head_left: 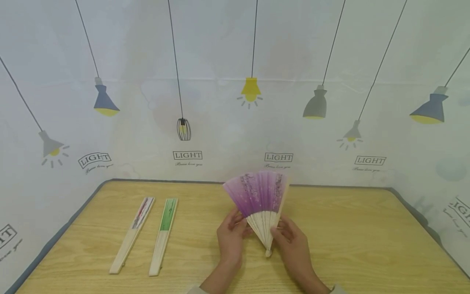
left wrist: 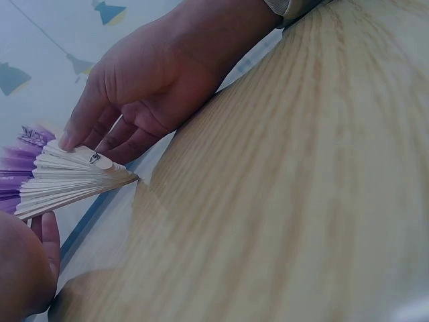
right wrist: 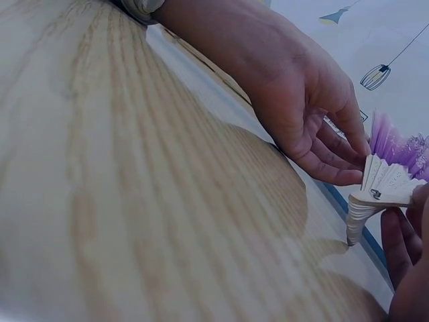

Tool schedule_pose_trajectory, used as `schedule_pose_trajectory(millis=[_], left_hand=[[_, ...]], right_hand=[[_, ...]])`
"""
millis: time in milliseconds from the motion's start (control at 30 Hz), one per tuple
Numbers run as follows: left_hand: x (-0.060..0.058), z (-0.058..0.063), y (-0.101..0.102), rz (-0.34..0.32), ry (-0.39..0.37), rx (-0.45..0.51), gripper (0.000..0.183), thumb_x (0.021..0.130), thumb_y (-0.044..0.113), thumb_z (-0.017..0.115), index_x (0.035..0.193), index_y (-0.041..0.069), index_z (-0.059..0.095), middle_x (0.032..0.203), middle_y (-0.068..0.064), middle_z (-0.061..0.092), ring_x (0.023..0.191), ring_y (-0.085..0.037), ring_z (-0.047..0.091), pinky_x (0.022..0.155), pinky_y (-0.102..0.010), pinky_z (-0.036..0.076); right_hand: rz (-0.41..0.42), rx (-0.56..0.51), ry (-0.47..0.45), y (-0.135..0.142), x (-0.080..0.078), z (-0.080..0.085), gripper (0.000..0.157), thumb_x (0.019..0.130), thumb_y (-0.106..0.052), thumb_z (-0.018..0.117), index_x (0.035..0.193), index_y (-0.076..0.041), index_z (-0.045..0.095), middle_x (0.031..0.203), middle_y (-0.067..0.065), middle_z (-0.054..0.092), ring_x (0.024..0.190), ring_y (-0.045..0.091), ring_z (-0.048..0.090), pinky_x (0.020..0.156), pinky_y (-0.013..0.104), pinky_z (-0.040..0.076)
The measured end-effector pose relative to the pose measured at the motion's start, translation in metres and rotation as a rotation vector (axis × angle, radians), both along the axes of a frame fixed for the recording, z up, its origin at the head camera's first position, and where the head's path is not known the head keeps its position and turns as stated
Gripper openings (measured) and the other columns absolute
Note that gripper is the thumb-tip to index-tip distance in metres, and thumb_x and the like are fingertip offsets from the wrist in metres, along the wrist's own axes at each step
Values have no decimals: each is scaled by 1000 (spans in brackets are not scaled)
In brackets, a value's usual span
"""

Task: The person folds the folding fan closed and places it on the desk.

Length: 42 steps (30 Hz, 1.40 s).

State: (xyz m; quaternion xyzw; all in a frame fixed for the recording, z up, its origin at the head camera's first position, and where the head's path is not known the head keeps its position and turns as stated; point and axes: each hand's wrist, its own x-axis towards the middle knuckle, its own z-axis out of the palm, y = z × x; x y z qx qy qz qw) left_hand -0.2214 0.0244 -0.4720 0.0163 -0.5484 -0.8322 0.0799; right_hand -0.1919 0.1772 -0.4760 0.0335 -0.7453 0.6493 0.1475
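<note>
A purple folding fan (head_left: pixel 258 194) is partly spread, its printed leaf up and its pale ribs narrowing toward me. My left hand (head_left: pixel 230 239) pinches the ribs along the fan's left edge. On the opposite side, my right hand (head_left: pixel 295 246) grips the outer guard stick, thumb in front and fingers behind. In the left wrist view the right hand (left wrist: pixel 157 77) reaches across to the pale ribs (left wrist: pixel 74 176). From the right wrist view, the left hand (right wrist: pixel 305 111) has thumb and fingers at the fan's edge (right wrist: pixel 383 178). The fan is held tilted above the table.
Two folded fans lie on the wooden table (head_left: pixel 349 228) at the left: one with a white and dark patterned leaf (head_left: pixel 132 234), one with a green leaf (head_left: pixel 164 237). Behind the table's far edge hangs a white cloth (head_left: pixel 220 102) printed with lamps.
</note>
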Motion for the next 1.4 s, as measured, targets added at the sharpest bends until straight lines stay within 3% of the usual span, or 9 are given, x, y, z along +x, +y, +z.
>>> schedule_pose_trajectory(millis=[400, 767, 1200, 1400], left_hand=[[2, 1, 0, -25, 4, -35, 42, 92, -3, 57, 133, 0, 51, 108, -17, 60, 92, -24, 64, 79, -36, 59], [2, 0, 0, -41, 23, -34, 42, 92, -1, 58, 134, 2, 52, 107, -17, 59, 91, -24, 64, 78, -36, 59], [0, -2, 1, -66, -6, -70, 41, 90, -5, 58, 130, 4, 56, 106, -15, 64, 87, -24, 64, 76, -40, 59], [1, -1, 0, -70, -1, -69, 38, 93, 2, 59, 130, 2, 55, 104, -15, 65, 85, -22, 64, 77, -41, 59]], right_hand=[[45, 50, 23, 0, 1, -1, 43, 92, -17, 66, 133, -11, 53, 107, 7, 66, 99, 19, 63, 90, 25, 52], [66, 40, 13, -1, 1, 0, 45, 90, -17, 67, 133, -9, 53, 104, 8, 67, 98, 19, 64, 89, 25, 53], [75, 80, -15, 0, 1, -2, 44, 91, -16, 66, 133, -11, 54, 108, 6, 66, 101, 18, 63, 92, 25, 51], [84, 82, -6, 0, 1, -3, 43, 91, -18, 66, 132, -11, 54, 108, 6, 66, 100, 18, 63, 91, 24, 52]])
